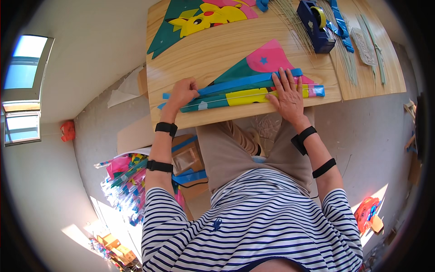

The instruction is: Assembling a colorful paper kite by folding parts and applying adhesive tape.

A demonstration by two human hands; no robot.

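A folded sheet of kite-like fabric, green, pink and yellow (247, 96), lies along the near edge of the table. A thin pale stick or cord runs lengthwise over its front fold. Across the sheet stretches a long blue strip (240, 83). My left hand (182, 93) has its fingers curled and pinched at the strip's left part; the fingertips partly hide what they grip. My right hand (289, 97) lies flat, fingers stretched, over the strip's right part and the folded fabric. Beyond the strip, a pink corner with a blue star (267, 58) points away from me.
A second printed sheet with a yellow cartoon figure (208, 20) lies at the far left of the table (204, 50). Far right are a dark blue tape dispenser (317, 27), thin sticks, blue ribbon (340, 27) and a clear tray (363, 45). Colourful bundles (129, 181) sit below, left.
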